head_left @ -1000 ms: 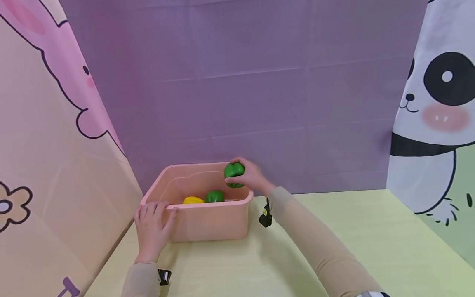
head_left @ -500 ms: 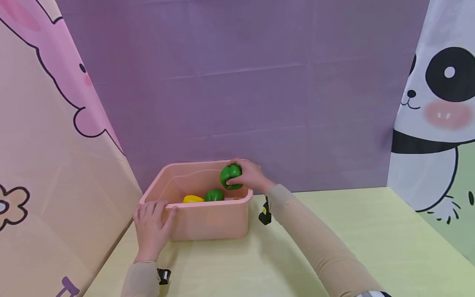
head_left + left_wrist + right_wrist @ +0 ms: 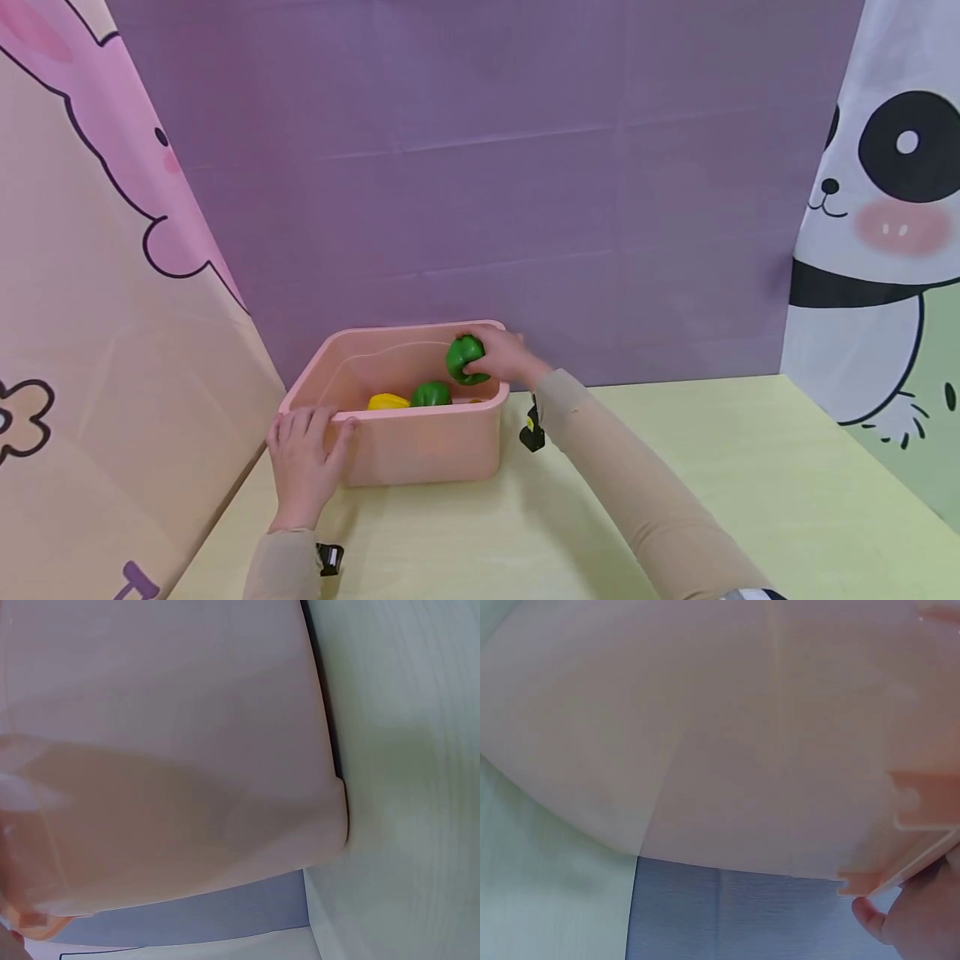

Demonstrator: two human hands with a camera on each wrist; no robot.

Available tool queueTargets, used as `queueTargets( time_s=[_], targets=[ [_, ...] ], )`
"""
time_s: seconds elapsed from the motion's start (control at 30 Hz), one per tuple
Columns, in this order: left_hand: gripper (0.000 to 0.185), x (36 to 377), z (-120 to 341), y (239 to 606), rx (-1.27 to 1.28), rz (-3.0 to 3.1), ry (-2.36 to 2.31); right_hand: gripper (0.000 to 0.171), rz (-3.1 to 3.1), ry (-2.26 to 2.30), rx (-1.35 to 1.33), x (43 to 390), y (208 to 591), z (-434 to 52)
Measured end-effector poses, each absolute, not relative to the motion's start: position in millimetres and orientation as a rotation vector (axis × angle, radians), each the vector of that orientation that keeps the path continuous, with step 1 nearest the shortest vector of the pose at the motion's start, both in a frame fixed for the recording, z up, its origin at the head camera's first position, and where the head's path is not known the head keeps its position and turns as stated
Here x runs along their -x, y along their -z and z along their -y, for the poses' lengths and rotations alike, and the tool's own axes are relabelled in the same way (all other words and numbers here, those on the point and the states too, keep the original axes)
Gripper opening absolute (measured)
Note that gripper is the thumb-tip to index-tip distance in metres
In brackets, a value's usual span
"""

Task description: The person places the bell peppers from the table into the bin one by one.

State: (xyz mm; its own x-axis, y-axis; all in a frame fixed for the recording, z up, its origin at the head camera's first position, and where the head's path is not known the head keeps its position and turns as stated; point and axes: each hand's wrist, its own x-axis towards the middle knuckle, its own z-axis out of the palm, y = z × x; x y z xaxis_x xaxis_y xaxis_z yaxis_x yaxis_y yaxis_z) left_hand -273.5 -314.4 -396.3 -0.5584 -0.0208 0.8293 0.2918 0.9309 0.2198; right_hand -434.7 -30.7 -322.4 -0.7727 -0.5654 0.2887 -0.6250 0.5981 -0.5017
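Note:
A green bell pepper [image 3: 460, 360] is held in my right hand [image 3: 510, 357], over the right end of a pink plastic bin [image 3: 423, 450]. Thumb and fingers wrap its right side; its lower part sits below the level of the bin's back rim. My left hand [image 3: 303, 462] grips the bin's front left corner, fingers over the rim. Inside lie another green bell pepper [image 3: 431, 394] and a yellow piece [image 3: 387, 402], both partly hidden by the front wall. The right wrist view shows the bin's outer wall [image 3: 727, 750] and part of my right hand [image 3: 919, 919], not the pepper.
The bin stands on a pale wooden table [image 3: 675, 450], close to a purple cloth backdrop [image 3: 510, 208]. A cartoon-printed panel [image 3: 112, 350] rises along the left, near the bin. A panda-printed panel [image 3: 862, 350] stands at the right.
My right hand has brought the green bell pepper slightly left and lower into the bin's opening. The left hand keeps its place on the rim. The head view has shifted a little.

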Motion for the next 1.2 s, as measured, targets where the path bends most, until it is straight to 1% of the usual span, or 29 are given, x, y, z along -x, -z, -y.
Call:
queueTargets(
  time_s=[0.17, 0.43, 0.5, 0.67, 0.73, 0.9, 1.2],
  targets=[
    [0.035, 273.4, 314.5, 396.5, 0.197, 2.120, 0.418, 0.056, 2.739, -0.868, -1.038, 434.2, 320.5, 32.0],
    [0.035, 274.0, 315.1, 397.3, 0.201, 2.097, 0.426, 0.055, 2.822, -0.661, -1.091, 433.8, 314.8, 36.1],
    [0.035, 274.0, 315.0, 397.5, 0.202, 2.096, 0.426, 0.051, 2.846, -0.624, -1.094, 433.5, 314.2, 36.6],
    [0.034, 274.0, 315.2, 398.6, 0.204, 2.103, 0.424, 0.032, 2.926, -0.610, -1.080, 432.1, 314.3, 36.1],
    [0.033, 273.9, 315.1, 398.9, 0.205, 2.103, 0.424, 0.028, 2.946, -0.624, -1.073, 432.1, 315.1, 35.8],
    [0.031, 274.8, 314.5, 398.6, 0.207, 2.104, 0.424, 0.024, 2.962, -0.676, -1.064, 434.0, 316.3, 35.0],
    [0.033, 275.5, 314.3, 398.0, 0.206, 2.108, 0.415, 0.023, 2.965, -0.733, -1.040, 433.7, 317.0, 34.3]
  ],
)
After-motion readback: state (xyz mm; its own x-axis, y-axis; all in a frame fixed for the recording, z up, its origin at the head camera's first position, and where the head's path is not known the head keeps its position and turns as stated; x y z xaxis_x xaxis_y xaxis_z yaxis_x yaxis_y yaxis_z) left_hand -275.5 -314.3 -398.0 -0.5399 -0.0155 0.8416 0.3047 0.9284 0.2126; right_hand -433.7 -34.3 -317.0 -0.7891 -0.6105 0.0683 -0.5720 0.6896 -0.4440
